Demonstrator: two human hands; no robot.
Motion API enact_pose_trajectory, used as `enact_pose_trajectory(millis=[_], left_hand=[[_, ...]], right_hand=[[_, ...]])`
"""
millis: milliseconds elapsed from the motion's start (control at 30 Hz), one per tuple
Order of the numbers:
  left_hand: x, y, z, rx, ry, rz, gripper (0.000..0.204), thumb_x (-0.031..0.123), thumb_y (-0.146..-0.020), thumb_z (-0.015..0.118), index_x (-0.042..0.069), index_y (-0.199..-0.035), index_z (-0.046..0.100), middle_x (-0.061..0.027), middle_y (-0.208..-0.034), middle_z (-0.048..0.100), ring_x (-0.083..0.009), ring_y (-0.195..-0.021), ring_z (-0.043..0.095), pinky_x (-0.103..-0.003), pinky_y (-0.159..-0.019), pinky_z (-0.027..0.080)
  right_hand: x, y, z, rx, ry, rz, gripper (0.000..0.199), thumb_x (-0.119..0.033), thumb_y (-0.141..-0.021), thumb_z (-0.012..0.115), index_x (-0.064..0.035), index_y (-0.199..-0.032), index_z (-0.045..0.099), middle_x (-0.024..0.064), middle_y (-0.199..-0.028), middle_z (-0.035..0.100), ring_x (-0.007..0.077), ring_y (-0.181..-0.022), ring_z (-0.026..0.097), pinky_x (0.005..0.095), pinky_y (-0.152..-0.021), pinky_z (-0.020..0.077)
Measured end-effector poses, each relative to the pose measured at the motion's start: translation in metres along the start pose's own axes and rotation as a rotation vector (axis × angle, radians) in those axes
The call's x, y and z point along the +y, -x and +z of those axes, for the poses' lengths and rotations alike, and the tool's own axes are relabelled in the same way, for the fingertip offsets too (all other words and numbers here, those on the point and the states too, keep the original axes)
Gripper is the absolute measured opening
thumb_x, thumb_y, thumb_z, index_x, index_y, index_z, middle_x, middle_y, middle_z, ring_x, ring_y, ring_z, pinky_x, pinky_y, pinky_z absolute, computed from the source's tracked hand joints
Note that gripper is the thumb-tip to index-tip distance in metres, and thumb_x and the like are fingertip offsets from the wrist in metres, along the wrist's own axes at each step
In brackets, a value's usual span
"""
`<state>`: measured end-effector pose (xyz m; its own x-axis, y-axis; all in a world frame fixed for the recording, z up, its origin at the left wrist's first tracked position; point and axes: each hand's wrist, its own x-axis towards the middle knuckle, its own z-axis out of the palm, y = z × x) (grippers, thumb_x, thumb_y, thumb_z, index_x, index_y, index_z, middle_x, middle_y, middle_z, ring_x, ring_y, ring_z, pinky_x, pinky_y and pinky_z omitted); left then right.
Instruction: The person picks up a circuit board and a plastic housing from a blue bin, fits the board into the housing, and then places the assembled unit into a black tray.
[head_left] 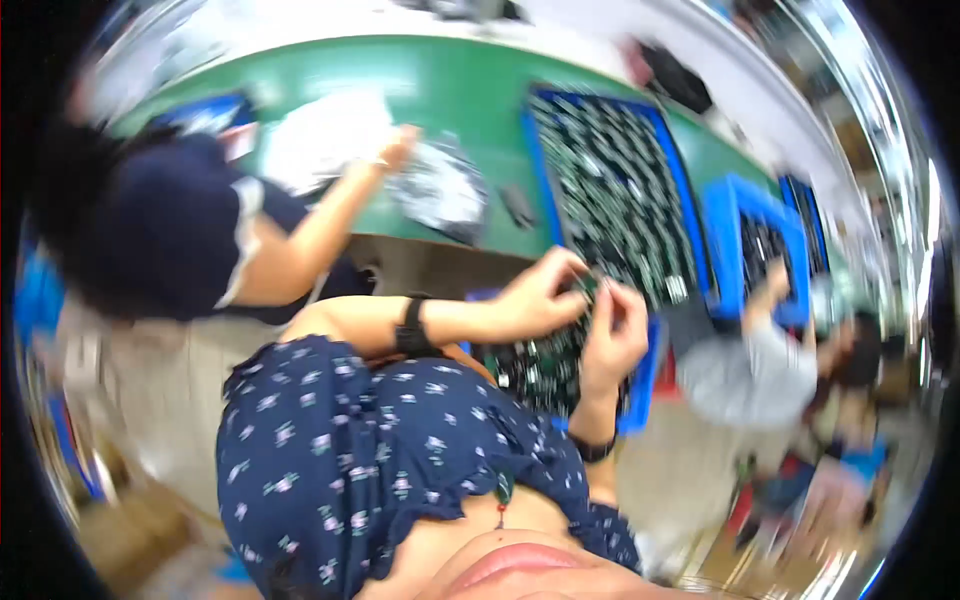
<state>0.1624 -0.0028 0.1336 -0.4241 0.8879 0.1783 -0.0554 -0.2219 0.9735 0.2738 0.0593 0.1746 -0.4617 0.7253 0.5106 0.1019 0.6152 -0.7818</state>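
My left hand (543, 298) and my right hand (615, 335) meet in front of me, fingertips pinched close together. Between them is a small dark green piece (588, 286), blurred and partly hidden by the fingers; its kind cannot be made out. Just beyond the hands, a blue tray (541, 165) lies on the table, filled with rows of small dark and green pieces (615, 180). Below my hands stands a blue bin (640, 385) heaped with similar loose pieces (535, 375). My forearms cover part of this bin.
On the green table (440, 75) lie clear plastic bags (440, 190) and a small dark object (517, 206). At the left a person in dark clothes (170, 225) reaches over the table. To the right, a person in grey (750, 370) reaches into a blue crate (727, 235).
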Motion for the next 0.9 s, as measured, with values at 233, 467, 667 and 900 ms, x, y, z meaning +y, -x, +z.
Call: enact_pose_trajectory(millis=[233, 467, 667, 900], left_hand=[[0.02, -0.063, 0.018, -0.276, 0.301, -0.201, 0.034, 0.001, -0.085, 0.056, 0.003, -0.114, 0.039, -0.0057, -0.098, 0.055, -0.0093, -0.088, 0.052, -0.023, -0.073, 0.045], [-0.004, -0.106, 0.032, -0.581, 0.287, -0.326, 0.037, 0.0, -0.086, 0.054, 0.004, -0.119, 0.039, -0.0062, -0.103, 0.053, -0.0089, -0.087, 0.053, -0.022, -0.073, 0.047], [0.006, -0.135, 0.042, -0.771, 0.359, -0.356, 0.04, -0.005, -0.087, 0.045, 0.01, -0.124, 0.042, -0.004, -0.103, 0.043, -0.0051, -0.08, 0.051, -0.023, -0.064, 0.056], [-0.013, -0.15, 0.051, -0.851, -0.045, 0.028, 0.017, 0.002, -0.085, 0.055, 0.008, -0.1, 0.06, -0.0027, -0.095, 0.055, -0.0136, -0.082, 0.049, -0.028, -0.074, 0.046]], right_hand=[[0.015, -0.024, -0.026, 0.252, -0.123, 0.28, 0.006, -0.004, -0.083, 0.063, -0.002, -0.086, 0.058, -0.0023, -0.08, 0.053, 0.003, -0.067, 0.047, 0.0169, -0.059, 0.0376], [0.02, -0.028, -0.031, 0.411, -0.112, 0.395, 0.007, -0.004, -0.087, 0.057, 0.0001, -0.092, 0.059, 0.0022, -0.094, 0.054, 0.0064, -0.08, 0.051, 0.0194, -0.071, 0.041], [0.024, -0.035, -0.029, 0.522, -0.168, 0.577, 0.009, -0.007, -0.089, 0.056, 0.0004, -0.093, 0.058, 0.0017, -0.093, 0.054, 0.0074, -0.085, 0.053, 0.0208, -0.076, 0.0417], [0.025, -0.028, -0.036, 0.518, -0.102, 0.593, 0.009, -0.01, -0.089, 0.056, -0.0011, -0.091, 0.058, -0.0008, -0.087, 0.052, 0.0055, -0.079, 0.051, 0.0196, -0.071, 0.0412]])
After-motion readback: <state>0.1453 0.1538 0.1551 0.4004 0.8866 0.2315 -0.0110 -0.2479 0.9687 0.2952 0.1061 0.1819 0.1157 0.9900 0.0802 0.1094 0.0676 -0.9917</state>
